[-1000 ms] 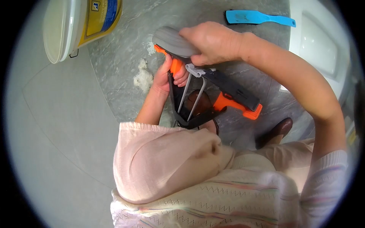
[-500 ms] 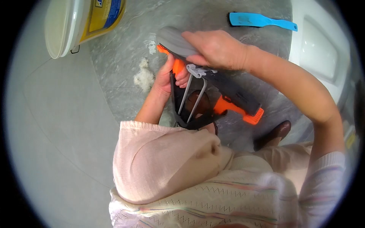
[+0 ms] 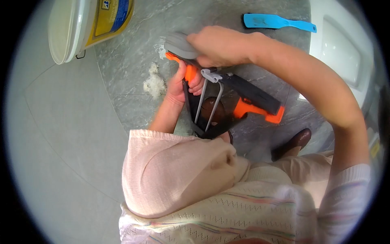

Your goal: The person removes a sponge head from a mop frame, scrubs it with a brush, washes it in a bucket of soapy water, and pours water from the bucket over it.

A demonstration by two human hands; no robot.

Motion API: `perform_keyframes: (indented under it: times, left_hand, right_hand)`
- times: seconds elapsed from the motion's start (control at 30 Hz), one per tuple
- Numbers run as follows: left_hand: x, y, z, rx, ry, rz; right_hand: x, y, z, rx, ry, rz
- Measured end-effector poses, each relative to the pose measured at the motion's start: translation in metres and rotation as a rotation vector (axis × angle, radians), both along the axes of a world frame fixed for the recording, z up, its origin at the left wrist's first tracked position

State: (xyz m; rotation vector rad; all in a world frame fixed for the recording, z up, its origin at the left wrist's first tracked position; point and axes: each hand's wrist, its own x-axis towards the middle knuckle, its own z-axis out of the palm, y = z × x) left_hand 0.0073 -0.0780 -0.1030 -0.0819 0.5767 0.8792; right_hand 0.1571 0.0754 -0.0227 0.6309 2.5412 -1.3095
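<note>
A black and orange folding tool frame (image 3: 260, 97) with grey metal bars (image 3: 213, 99) lies above my lap. My left hand (image 3: 185, 83) is wrapped round its orange grip (image 3: 190, 73). My right hand (image 3: 217, 46) holds the edge of a rounded grey pad (image 3: 181, 44), which covers the upper end of the frame beside the orange grip. The right fingertips are partly hidden behind the pad and palm. A brown shoe (image 3: 213, 110) shows between and behind the bars.
A white bucket with a yellow label (image 3: 91, 24) stands at the upper left. A blue brush (image 3: 278, 22) lies near a white basin-like fixture (image 3: 339, 49). A whitish clump (image 3: 154, 82) is on the grey floor. Another brown shoe (image 3: 298, 142) is at lower right.
My right hand has moved slightly up and left with the grey pad. The orange and black far end of the frame has shifted a little up and right.
</note>
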Motion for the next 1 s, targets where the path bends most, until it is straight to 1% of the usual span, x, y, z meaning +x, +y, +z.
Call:
perform_keyframes:
  times: [0.07,0.23,0.33,0.43,0.47,0.57,0.63,0.77,0.87,0.9,0.97,1.0]
  left_hand:
    - [0.002,-0.008,-0.007,0.021,-0.070,0.017]
    - [0.002,-0.009,-0.005,0.021,0.010,0.038]
    - [0.000,-0.008,-0.004,0.036,-0.031,0.040]
    - [0.001,-0.005,0.000,0.036,-0.048,0.033]
    - [0.001,-0.005,0.002,0.035,-0.043,0.028]
    - [-0.003,-0.008,-0.004,0.078,-0.010,0.021]
    - [-0.006,-0.009,-0.009,0.118,0.071,0.004]
    - [-0.013,-0.007,-0.002,0.110,0.204,0.029]
    - [-0.014,-0.009,-0.010,0.179,0.222,-0.014]
    - [-0.023,-0.011,-0.012,0.063,0.230,0.042]
    - [-0.047,-0.010,-0.013,0.090,0.237,0.083]
    - [-0.050,-0.008,-0.009,0.121,0.259,0.098]
  right_hand:
    - [0.003,0.000,-0.002,-0.018,0.026,-0.012]
    - [0.006,-0.001,-0.011,-0.039,0.182,-0.068]
    - [0.007,-0.001,-0.011,-0.061,0.146,-0.065]
    - [0.011,-0.005,-0.016,-0.024,0.216,-0.089]
    - [0.013,-0.007,-0.015,-0.018,0.203,-0.100]
    - [0.017,-0.017,-0.011,-0.004,0.163,-0.124]
    - [0.021,-0.026,-0.009,0.011,0.141,-0.128]
    - [0.030,-0.050,-0.017,0.080,0.284,-0.249]
    - [0.038,-0.048,-0.016,0.052,0.191,-0.304]
    - [0.045,-0.046,-0.015,0.059,0.154,-0.326]
    - [0.060,-0.040,-0.012,0.079,0.078,-0.372]
    - [0.067,-0.037,-0.016,0.056,0.127,-0.412]
